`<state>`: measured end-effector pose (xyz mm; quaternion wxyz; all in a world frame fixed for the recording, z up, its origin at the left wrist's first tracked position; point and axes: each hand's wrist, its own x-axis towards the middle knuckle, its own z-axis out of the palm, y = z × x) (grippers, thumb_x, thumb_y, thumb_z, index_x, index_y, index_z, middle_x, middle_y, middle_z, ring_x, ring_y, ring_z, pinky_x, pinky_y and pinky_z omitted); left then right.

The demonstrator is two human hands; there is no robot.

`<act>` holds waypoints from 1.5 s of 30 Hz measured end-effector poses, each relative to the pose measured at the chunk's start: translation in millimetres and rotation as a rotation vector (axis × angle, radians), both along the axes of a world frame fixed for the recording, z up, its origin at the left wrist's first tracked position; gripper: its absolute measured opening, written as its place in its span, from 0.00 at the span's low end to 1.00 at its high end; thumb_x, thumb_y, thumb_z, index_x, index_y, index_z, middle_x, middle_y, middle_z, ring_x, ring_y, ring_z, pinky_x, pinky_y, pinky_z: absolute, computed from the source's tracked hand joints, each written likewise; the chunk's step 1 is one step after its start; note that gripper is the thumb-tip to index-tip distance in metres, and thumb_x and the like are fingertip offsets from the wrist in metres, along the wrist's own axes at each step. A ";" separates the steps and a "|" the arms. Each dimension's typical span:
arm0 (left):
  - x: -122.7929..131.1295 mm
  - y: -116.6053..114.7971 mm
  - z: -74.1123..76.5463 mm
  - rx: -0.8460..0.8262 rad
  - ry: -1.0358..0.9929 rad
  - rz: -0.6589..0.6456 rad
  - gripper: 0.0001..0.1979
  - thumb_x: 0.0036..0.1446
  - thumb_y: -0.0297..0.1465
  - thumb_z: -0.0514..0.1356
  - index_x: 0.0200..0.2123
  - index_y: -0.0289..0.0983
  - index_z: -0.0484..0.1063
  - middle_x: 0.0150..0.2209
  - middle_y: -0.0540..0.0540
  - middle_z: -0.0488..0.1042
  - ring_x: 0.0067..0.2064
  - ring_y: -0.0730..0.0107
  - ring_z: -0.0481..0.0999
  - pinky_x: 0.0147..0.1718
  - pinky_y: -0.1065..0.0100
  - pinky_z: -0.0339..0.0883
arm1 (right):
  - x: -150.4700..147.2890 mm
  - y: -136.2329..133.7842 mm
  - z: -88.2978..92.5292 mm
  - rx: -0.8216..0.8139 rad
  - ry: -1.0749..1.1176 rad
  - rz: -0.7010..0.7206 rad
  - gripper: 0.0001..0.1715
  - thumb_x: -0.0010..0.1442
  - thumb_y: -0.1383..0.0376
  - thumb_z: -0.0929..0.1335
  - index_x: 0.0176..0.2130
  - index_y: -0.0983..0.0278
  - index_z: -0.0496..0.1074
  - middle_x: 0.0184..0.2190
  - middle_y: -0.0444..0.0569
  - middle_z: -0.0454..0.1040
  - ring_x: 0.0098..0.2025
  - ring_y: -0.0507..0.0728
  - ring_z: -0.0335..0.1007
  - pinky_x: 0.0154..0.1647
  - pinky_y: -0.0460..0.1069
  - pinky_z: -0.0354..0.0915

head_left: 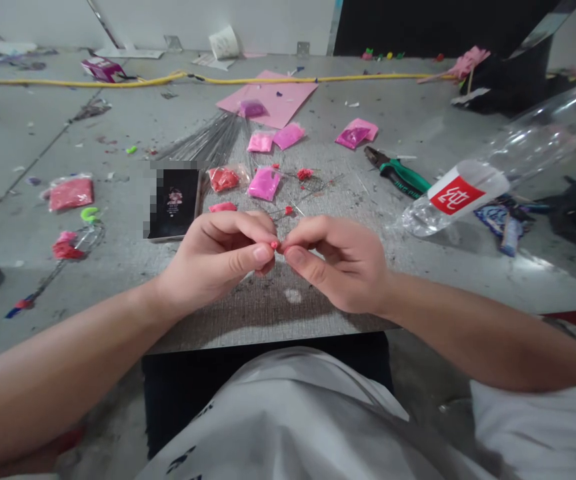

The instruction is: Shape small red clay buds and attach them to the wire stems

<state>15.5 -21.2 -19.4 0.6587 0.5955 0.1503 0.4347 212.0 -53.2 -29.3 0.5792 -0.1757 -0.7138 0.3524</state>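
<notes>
My left hand [223, 257] pinches a tiny piece of red modelling clay [274, 245] between thumb and forefinger, just above the table near its front edge. The closed fingertips of my right hand [343, 263] meet the same piece from the other side; its right end is hidden by them. Just beyond the hands lie a small red clay ball [289, 211] on a thin wire and a red clay flower [305, 174]. Clay packets are around them: a magenta one [264, 183], an opened red one [224, 179] and a coral one [223, 207] partly behind my left hand.
A black phone [175, 203] lies left of the packets, near a bundle of thin wires [208, 140]. Green-handled pliers [401, 177] and a tipped plastic bottle [455, 190] are on the right. A yellow cable [368, 77] crosses the back. A wired clay flower [68, 247] lies left.
</notes>
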 end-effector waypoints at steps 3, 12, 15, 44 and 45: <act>1.1 -1.8 -0.7 0.016 -0.017 0.015 0.03 0.58 0.28 0.72 0.37 0.41 0.86 0.29 0.48 0.74 0.26 0.77 0.74 0.23 0.74 0.71 | 0.2 -1.8 -0.1 -0.032 -0.002 0.006 0.05 0.66 0.74 0.71 0.41 0.66 0.76 0.30 0.42 0.78 0.28 0.45 0.70 0.32 0.42 0.68; 7.3 -2.5 -5.0 0.062 -0.052 0.133 0.04 0.55 0.28 0.74 0.35 0.43 0.86 0.28 0.48 0.75 0.26 0.76 0.74 0.22 0.73 0.71 | -0.1 -5.4 -1.8 -0.102 -0.016 -0.011 0.05 0.66 0.72 0.72 0.43 0.63 0.77 0.32 0.42 0.79 0.29 0.46 0.70 0.31 0.43 0.68; 7.4 -2.7 -5.2 0.080 -0.048 0.148 0.05 0.55 0.28 0.74 0.35 0.43 0.86 0.29 0.48 0.76 0.27 0.74 0.75 0.22 0.73 0.70 | -0.8 -6.5 -1.7 -0.134 -0.015 -0.010 0.04 0.67 0.70 0.71 0.43 0.63 0.77 0.31 0.42 0.79 0.29 0.47 0.71 0.30 0.42 0.68; -0.4 -3.4 -12.2 0.348 0.044 0.297 0.07 0.56 0.31 0.74 0.38 0.48 0.86 0.33 0.48 0.80 0.34 0.70 0.78 0.33 0.66 0.75 | -3.8 -13.4 0.7 -0.106 -0.069 -0.117 0.02 0.69 0.68 0.71 0.43 0.62 0.76 0.30 0.42 0.78 0.27 0.46 0.68 0.28 0.43 0.67; -0.7 -2.8 -12.1 0.355 0.048 0.294 0.07 0.56 0.31 0.74 0.38 0.48 0.86 0.33 0.47 0.79 0.34 0.70 0.78 0.33 0.67 0.75 | -3.8 -13.2 0.3 -0.107 -0.072 -0.119 0.02 0.69 0.68 0.71 0.43 0.62 0.76 0.30 0.42 0.77 0.27 0.46 0.68 0.28 0.43 0.67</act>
